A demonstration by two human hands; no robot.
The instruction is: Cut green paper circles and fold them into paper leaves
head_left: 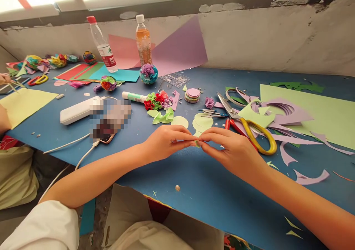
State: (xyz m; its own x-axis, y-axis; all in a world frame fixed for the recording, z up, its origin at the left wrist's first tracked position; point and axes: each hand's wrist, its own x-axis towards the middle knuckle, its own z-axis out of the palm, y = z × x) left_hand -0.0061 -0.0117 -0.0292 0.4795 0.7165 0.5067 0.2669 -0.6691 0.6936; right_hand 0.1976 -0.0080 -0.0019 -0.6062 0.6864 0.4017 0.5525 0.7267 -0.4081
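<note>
My left hand (168,141) and my right hand (226,144) meet over the front of the blue table. Between their fingertips they pinch a small piece of green paper (197,143), mostly hidden by the fingers. Just beyond lie pale green paper circles (202,121) and another pale green circle (179,122). Folded light green paper pieces (163,116) sit to the left of these, beside curled red and green paper flowers (154,101). Close to my right hand rest large scissors (259,133) with yellow handles.
Purple paper scraps (294,111) and a light green sheet (318,120) spread on the right. A glue stick (134,96), a white power bank (80,110) and a cabled phone (107,132) lie left. Two bottles (143,45) stand behind. Another person's hand (4,79) shows far left.
</note>
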